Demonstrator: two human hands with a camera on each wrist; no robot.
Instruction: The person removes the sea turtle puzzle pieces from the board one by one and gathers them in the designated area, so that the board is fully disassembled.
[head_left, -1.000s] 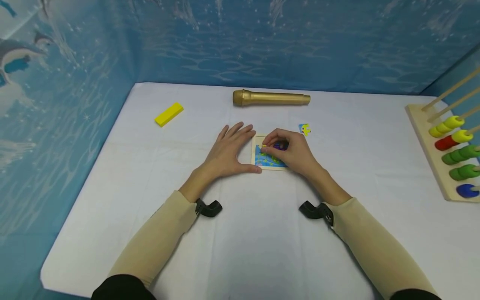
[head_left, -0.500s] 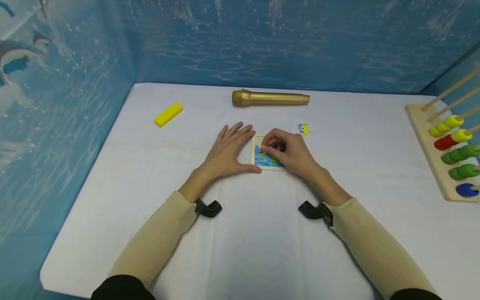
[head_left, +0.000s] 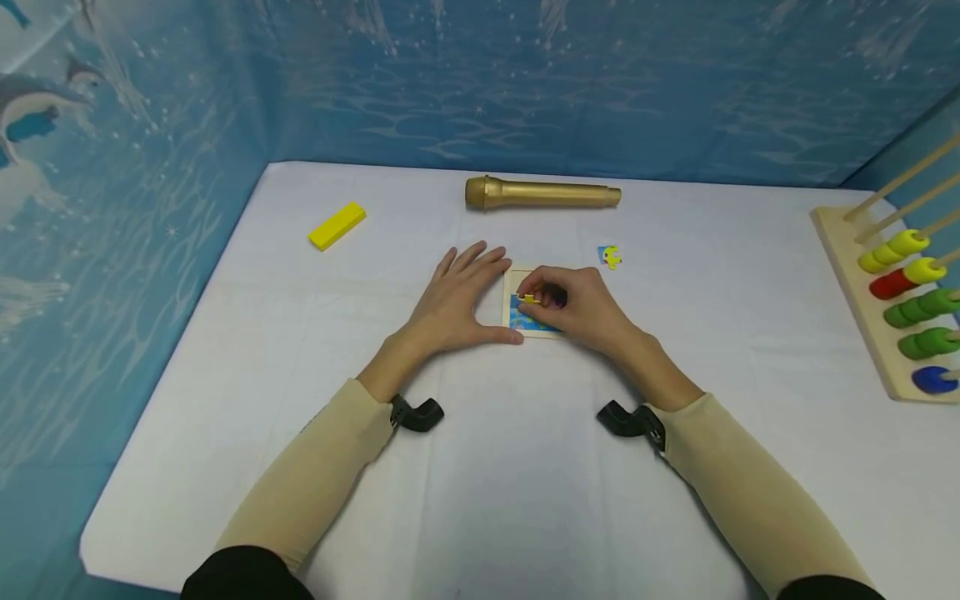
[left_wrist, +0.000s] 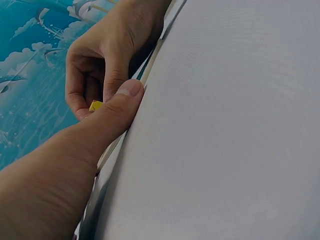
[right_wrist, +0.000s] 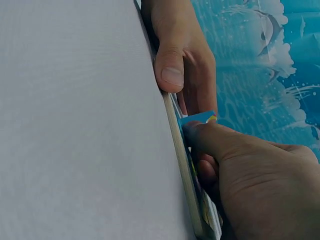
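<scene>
Our left hand (head_left: 457,308) spreads its fingers, thumb touching the near-left corner of the wooden puzzle tray (head_left: 506,314). Over it, our right hand (head_left: 581,307) pinches a jigsaw piece (right_wrist: 200,118) between thumb and curled fingers. A second piece (head_left: 611,257) lies past the tray's far-right corner, a gold microphone (head_left: 543,195) along the table's (head_left: 510,467) far edge.

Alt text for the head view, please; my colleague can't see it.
A person's right hand pinches a small puzzle piece over a wood-framed puzzle, the left hand at its left edge. Beyond lie a loose piece, a gold microphone and a yellow block; a bead rack stands far right.
</scene>
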